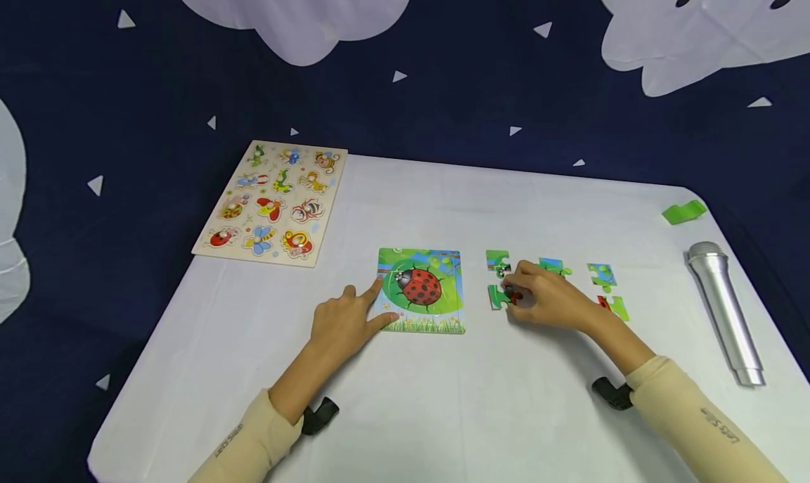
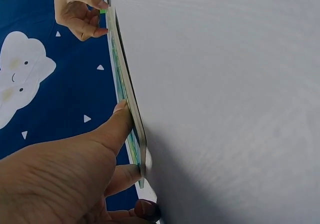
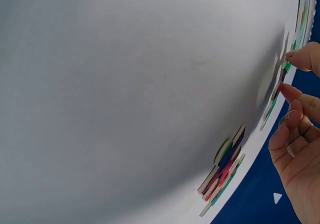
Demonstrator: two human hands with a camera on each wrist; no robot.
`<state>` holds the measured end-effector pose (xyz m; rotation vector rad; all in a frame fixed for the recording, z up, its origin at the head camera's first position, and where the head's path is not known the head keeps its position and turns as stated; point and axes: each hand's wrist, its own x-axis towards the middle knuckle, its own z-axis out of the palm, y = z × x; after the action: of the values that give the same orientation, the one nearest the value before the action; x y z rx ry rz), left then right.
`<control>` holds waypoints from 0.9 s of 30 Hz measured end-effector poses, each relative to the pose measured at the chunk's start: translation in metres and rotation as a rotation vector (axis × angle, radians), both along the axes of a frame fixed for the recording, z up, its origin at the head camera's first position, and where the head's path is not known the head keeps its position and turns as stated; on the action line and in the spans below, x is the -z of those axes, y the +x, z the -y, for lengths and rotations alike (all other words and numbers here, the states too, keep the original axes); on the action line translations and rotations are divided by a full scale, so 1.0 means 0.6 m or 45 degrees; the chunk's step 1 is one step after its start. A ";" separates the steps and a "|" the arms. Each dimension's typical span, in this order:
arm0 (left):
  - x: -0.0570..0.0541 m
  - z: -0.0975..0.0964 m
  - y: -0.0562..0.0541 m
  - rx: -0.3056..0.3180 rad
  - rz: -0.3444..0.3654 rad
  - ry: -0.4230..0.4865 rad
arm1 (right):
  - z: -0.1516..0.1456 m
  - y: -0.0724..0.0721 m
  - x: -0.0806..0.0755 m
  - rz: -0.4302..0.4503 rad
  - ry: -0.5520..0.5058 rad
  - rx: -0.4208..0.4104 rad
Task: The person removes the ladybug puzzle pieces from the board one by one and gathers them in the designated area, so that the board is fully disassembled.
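A square ladybug puzzle board (image 1: 420,286) lies flat on the white table. My left hand (image 1: 344,321) rests at its left side, index finger on the left edge and thumb on the lower left corner. To the right of the board, my right hand (image 1: 547,297) pinches a small red and black puzzle piece between thumb and fingertips, low over the table. That piece meets or overlaps a green puzzle piece (image 1: 497,297). Another green piece (image 1: 497,259) lies just above it. In the right wrist view, the thumb and index finger (image 3: 290,91) come together at the piece's edge.
More puzzle pieces lie about the right hand: a blue-green piece (image 1: 552,265) behind it, a blue piece (image 1: 602,275) and a red-green piece (image 1: 616,307) to its right. A wooden insect board (image 1: 272,205), a silver microphone (image 1: 726,314) and a green strip (image 1: 684,211) are farther out.
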<state>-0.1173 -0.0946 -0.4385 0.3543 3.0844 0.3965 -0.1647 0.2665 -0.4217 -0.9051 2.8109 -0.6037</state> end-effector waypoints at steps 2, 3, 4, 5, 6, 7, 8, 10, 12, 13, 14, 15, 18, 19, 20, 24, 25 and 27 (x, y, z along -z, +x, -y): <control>0.000 -0.001 0.000 -0.001 0.002 -0.002 | -0.002 0.000 0.002 -0.001 0.000 -0.006; 0.000 -0.001 0.000 0.000 0.002 -0.004 | -0.003 0.000 0.003 -0.003 0.000 -0.007; 0.000 -0.001 0.000 0.000 0.002 -0.005 | -0.004 0.000 0.004 -0.006 -0.002 -0.009; 0.000 -0.001 0.000 0.000 0.004 -0.008 | -0.004 0.001 0.005 -0.010 -0.001 -0.010; -0.001 -0.002 0.000 0.001 0.006 -0.009 | -0.004 0.001 0.005 -0.016 0.000 -0.010; 0.000 -0.002 0.000 0.001 0.009 -0.013 | -0.003 0.001 0.006 -0.021 0.000 -0.010; 0.000 -0.002 0.000 0.001 0.009 -0.017 | -0.002 0.002 0.005 -0.023 0.001 -0.007; -0.001 -0.002 -0.001 0.004 0.009 -0.024 | 0.004 0.003 0.004 -0.026 -0.007 -0.004; -0.003 -0.002 -0.001 0.007 0.006 -0.034 | 0.015 0.005 0.001 -0.020 -0.022 -0.008; -0.003 -0.002 -0.002 0.010 0.004 -0.040 | 0.021 0.007 -0.001 -0.019 -0.029 -0.013; -0.004 -0.002 -0.002 0.013 0.002 -0.044 | 0.028 0.009 -0.002 -0.019 -0.034 -0.021; -0.005 -0.002 -0.002 0.016 0.002 -0.049 | 0.036 0.010 -0.004 -0.016 -0.040 -0.034; -0.009 -0.002 -0.003 0.017 -0.005 -0.066 | 0.061 0.013 -0.009 -0.019 -0.031 -0.074; -0.010 -0.002 -0.003 0.017 -0.008 -0.070 | 0.070 0.013 -0.010 -0.015 -0.025 -0.086; -0.012 -0.004 -0.003 0.016 -0.013 -0.071 | 0.078 0.013 -0.011 -0.007 -0.020 -0.096; -0.019 -0.015 0.002 0.035 -0.027 -0.065 | 0.108 0.013 -0.014 0.049 -0.011 -0.128; -0.021 -0.020 0.005 0.049 -0.022 -0.065 | 0.114 0.014 -0.014 0.063 -0.013 -0.138; -0.024 -0.029 0.012 0.082 -0.006 -0.074 | 0.123 0.016 -0.012 0.081 -0.008 -0.154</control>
<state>-0.1101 -0.0770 -0.4242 0.4526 3.0715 0.3041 -0.1553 0.1927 -0.4144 -1.0293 2.6765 -0.6138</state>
